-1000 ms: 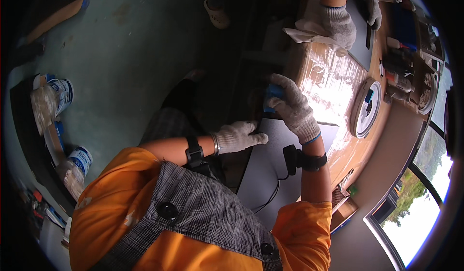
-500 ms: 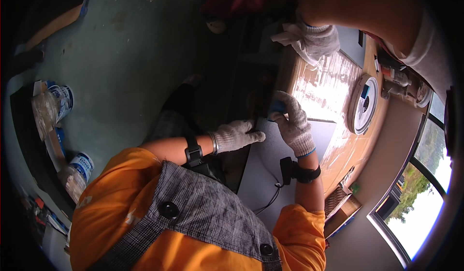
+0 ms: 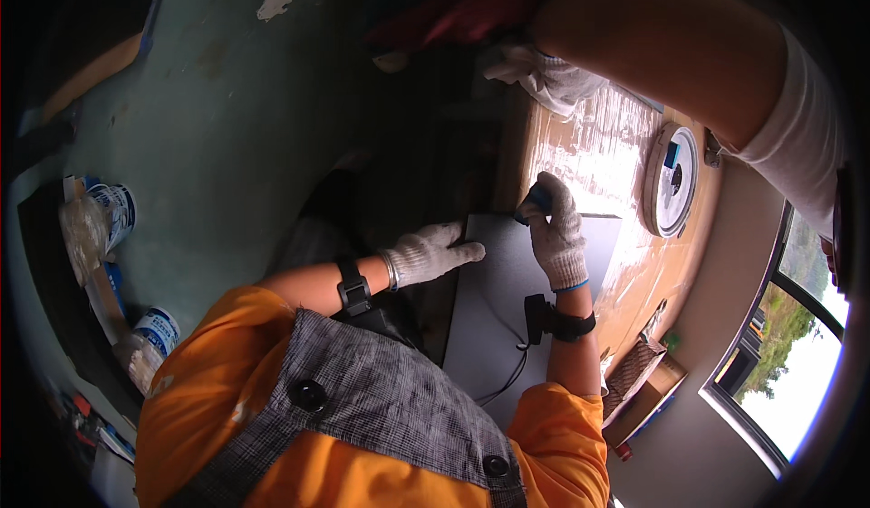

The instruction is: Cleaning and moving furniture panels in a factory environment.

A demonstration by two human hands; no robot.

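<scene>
A smooth grey flat panel (image 3: pixel 494 304) lies in front of me on the wrapped work surface. My right hand (image 3: pixel 556 236), in a whitish knit glove, is closed around a small blue block-like piece (image 3: pixel 536 202) above the panel's far edge; its exact kind is unclear. My left hand (image 3: pixel 433 254), gloved the same way, is at the panel's left edge. Its fingers and thumb are stretched out and apart, the thumb reaching to the panel's edge. A dark cable (image 3: pixel 513 377) runs from my right wrist strap across the panel.
Beyond the panel, another person's gloved hand (image 3: pixel 555 84) holds white cloth or paper over the plastic-wrapped cardboard surface (image 3: pixel 589 145). A round white lid (image 3: pixel 671 182) lies at the right. Buckets (image 3: pixel 156 328) stand far left; a window (image 3: pixel 779 345) is at the right.
My right hand has shifted slightly up with the blue piece and tilted it. My left hand has drawn back a little to the left. The other person's arm has moved left.
</scene>
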